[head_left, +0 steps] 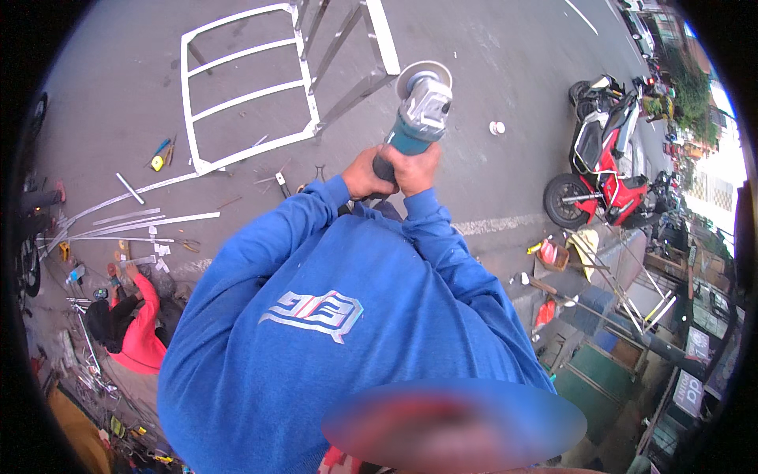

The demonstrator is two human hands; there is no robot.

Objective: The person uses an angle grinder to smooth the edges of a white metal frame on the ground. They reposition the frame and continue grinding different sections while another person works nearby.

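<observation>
Both my hands grip a teal and silver angle grinder [418, 122], held out in front of my chest. My left hand [365, 175] is closed around its dark rear end, while my right hand [415, 168] wraps the teal body from the other side. The grinder's round disc [426, 75] points away from me, close to the lower corner of a welded metal tube frame [383, 39]. From this view I cannot tell whether the disc touches the tube. The frame has white and bare-metal bars and stands on the asphalt ahead and to the left.
Metal strips [150, 223], a yellow tape measure [157, 163] and hand tools lie on the left. A person in a red top [142, 324] crouches there. A red and black motorcycle [608, 158] stands at right, near a cardboard box [553, 257]. A white round object [497, 128] sits ahead.
</observation>
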